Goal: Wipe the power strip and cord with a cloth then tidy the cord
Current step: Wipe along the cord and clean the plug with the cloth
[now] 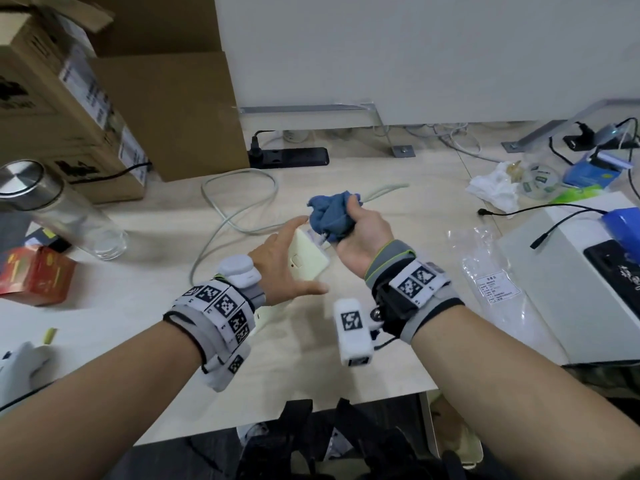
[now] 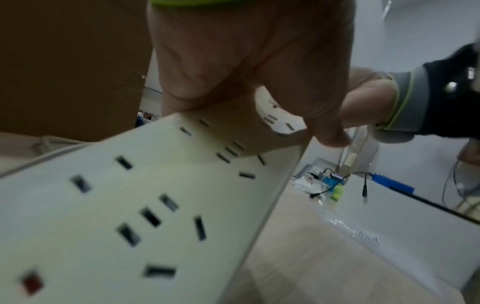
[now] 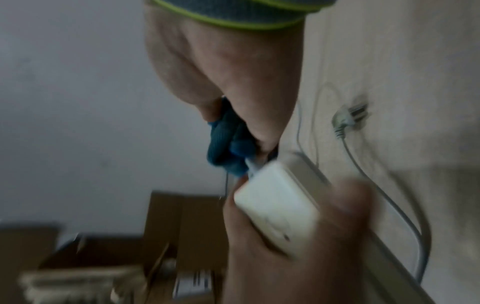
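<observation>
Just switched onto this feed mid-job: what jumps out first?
At the desk's centre the right hand grips a bunched blue cloth at the cord end of a cream power strip, which the left hand holds. Its pale cord loops behind.

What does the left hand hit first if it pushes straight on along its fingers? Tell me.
Likely the blue cloth bunched in the right hand, just past the left hand fingertips; depth is unclear.
</observation>
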`<action>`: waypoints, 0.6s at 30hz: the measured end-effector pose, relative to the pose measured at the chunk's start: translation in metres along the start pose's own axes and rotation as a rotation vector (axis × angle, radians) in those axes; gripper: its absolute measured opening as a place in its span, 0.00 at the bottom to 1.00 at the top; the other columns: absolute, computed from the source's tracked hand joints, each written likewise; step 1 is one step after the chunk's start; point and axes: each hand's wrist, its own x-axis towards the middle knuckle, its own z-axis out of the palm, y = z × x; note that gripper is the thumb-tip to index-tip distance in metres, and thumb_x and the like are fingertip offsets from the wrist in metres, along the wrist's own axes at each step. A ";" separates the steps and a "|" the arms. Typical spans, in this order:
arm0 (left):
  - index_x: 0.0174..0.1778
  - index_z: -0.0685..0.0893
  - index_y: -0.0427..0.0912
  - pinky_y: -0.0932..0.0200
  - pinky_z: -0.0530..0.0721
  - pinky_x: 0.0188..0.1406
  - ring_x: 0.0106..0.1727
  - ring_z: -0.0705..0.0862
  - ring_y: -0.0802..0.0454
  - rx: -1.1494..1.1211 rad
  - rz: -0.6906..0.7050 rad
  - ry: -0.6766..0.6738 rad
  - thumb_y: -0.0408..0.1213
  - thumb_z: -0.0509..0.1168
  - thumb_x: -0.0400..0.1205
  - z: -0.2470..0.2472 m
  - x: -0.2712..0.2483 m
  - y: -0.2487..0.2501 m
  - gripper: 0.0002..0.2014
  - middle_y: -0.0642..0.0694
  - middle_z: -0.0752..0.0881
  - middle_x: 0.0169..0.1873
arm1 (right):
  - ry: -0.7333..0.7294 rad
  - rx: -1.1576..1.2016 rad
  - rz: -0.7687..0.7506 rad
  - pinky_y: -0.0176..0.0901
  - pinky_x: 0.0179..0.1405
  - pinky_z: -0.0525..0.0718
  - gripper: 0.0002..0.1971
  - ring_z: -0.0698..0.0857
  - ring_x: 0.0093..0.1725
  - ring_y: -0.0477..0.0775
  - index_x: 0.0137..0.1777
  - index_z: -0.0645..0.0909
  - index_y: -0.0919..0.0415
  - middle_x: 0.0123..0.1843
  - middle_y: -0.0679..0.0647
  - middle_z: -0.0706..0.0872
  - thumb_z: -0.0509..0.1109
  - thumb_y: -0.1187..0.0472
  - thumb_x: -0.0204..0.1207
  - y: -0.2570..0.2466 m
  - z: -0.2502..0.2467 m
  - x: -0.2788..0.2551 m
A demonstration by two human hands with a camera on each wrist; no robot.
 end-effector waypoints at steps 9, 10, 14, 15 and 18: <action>0.59 0.81 0.51 0.51 0.82 0.57 0.51 0.84 0.53 -0.359 -0.047 -0.008 0.56 0.77 0.64 0.008 0.014 0.009 0.29 0.52 0.88 0.51 | 0.188 -0.359 -0.171 0.58 0.45 0.87 0.14 0.88 0.44 0.64 0.45 0.82 0.60 0.45 0.63 0.88 0.64 0.50 0.82 0.030 0.009 -0.010; 0.56 0.83 0.51 0.49 0.84 0.57 0.50 0.86 0.53 -0.421 -0.080 -0.002 0.59 0.73 0.64 0.008 0.015 0.009 0.27 0.51 0.89 0.48 | 0.184 -0.380 -0.179 0.58 0.44 0.87 0.15 0.88 0.44 0.66 0.45 0.82 0.61 0.45 0.65 0.88 0.63 0.50 0.83 0.031 0.010 -0.010; 0.52 0.87 0.50 0.59 0.83 0.46 0.47 0.86 0.52 -0.343 -0.047 -0.003 0.52 0.71 0.74 0.011 0.014 0.015 0.14 0.52 0.90 0.44 | 0.246 -0.453 -0.190 0.63 0.52 0.87 0.15 0.88 0.51 0.67 0.37 0.80 0.55 0.44 0.61 0.87 0.62 0.50 0.83 0.030 0.011 -0.010; 0.52 0.87 0.48 0.61 0.80 0.44 0.47 0.85 0.51 -0.331 -0.011 0.009 0.47 0.71 0.75 0.010 0.013 0.017 0.12 0.51 0.90 0.44 | 0.256 -0.428 -0.165 0.63 0.53 0.87 0.15 0.88 0.51 0.67 0.37 0.80 0.56 0.43 0.60 0.87 0.63 0.50 0.83 0.029 0.010 -0.010; 0.42 0.82 0.45 0.62 0.74 0.36 0.42 0.81 0.49 -0.262 0.023 0.026 0.43 0.71 0.76 0.003 0.014 0.022 0.07 0.50 0.86 0.38 | 0.307 -0.366 -0.115 0.57 0.54 0.86 0.15 0.85 0.47 0.62 0.42 0.80 0.61 0.42 0.58 0.85 0.64 0.49 0.82 0.016 0.008 -0.004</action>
